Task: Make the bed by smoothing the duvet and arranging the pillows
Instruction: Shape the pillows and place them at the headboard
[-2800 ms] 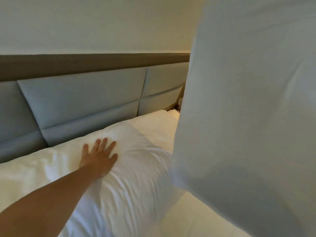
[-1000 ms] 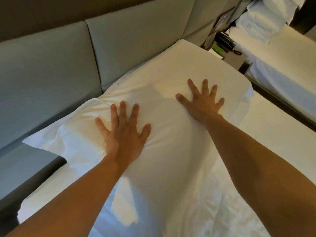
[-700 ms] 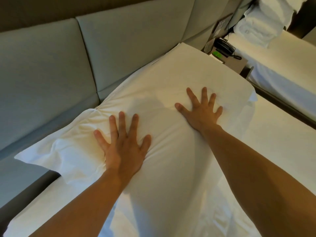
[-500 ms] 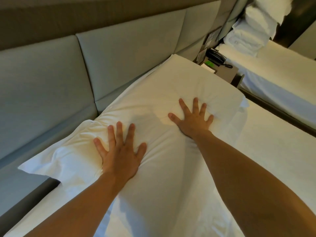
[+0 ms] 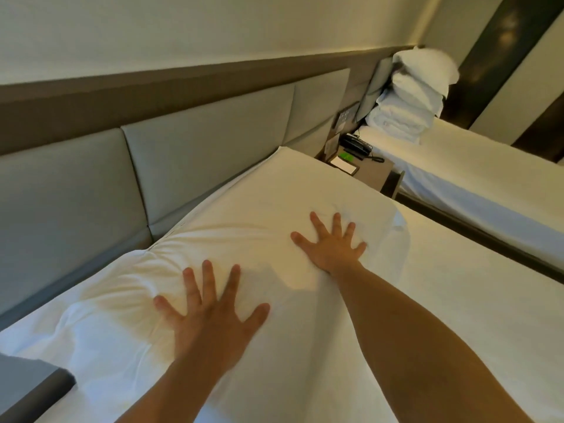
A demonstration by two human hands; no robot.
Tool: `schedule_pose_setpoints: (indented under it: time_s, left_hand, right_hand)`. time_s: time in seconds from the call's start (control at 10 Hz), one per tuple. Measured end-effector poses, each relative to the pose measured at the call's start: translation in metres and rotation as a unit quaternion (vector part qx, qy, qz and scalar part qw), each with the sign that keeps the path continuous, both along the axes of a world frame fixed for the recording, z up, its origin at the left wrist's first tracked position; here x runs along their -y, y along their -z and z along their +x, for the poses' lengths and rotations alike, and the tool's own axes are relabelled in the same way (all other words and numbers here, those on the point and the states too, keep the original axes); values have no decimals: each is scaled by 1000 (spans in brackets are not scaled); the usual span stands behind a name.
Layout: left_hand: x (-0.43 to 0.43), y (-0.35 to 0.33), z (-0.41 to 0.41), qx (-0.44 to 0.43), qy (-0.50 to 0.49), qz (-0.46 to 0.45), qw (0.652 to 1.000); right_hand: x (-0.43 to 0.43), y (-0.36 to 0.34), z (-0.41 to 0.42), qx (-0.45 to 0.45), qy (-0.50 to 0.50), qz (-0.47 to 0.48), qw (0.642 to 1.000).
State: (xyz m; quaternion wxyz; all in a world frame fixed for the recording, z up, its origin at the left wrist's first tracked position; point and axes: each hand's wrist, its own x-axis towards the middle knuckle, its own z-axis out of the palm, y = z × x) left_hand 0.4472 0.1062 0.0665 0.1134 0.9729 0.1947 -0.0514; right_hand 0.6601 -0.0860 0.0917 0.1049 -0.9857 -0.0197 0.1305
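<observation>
Bed (image 5: 464, 303): white bedding, filling the lower right of the view; it carries the pillow at its head end.
Headboard (image 5: 198, 154): grey padded panels under a brown rail, running from lower left to upper right.
Pillow (image 5: 274, 196): white, lying flat along the foot of the headboard. Its long axis follows the headboard, with one short end at lower left and the other at upper right. The near end is creased and puckered, the far end smoother.
Second bed (image 5: 476, 172): white, beyond the nightstand; it holds the pillow stack.
Pillow stack (image 5: 412, 96): white pillows piled at that bed's head.
Nightstand (image 5: 374, 174): between the two beds, holding the telephone and a pale card.
Left hand (image 5: 210, 315): palm down, fingers spread and straight, pressing the creased end of the pillow.
Right hand (image 5: 331, 248): palm down, fingers spread, pressing the pillow further along.
Telephone (image 5: 355, 145): dark, on the nightstand.
</observation>
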Motion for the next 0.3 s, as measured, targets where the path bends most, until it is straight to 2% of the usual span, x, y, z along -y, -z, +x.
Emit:
schedule_pose_setpoints:
  time_s: [0.1,0.2,0.3]
  left_hand:
    - [-1,-10,-13,-11,11,1,1000]
    - [3,-4,-45,73,24,-16,997]
    - [16,16,-100,146,25,-68,987]
  right_hand:
    - [2,-12,-21,4,-20,-12,1000]
    - [13,-24,-69,39,-37,15,998]
    - [25,-27,-145,24,-72,59,995]
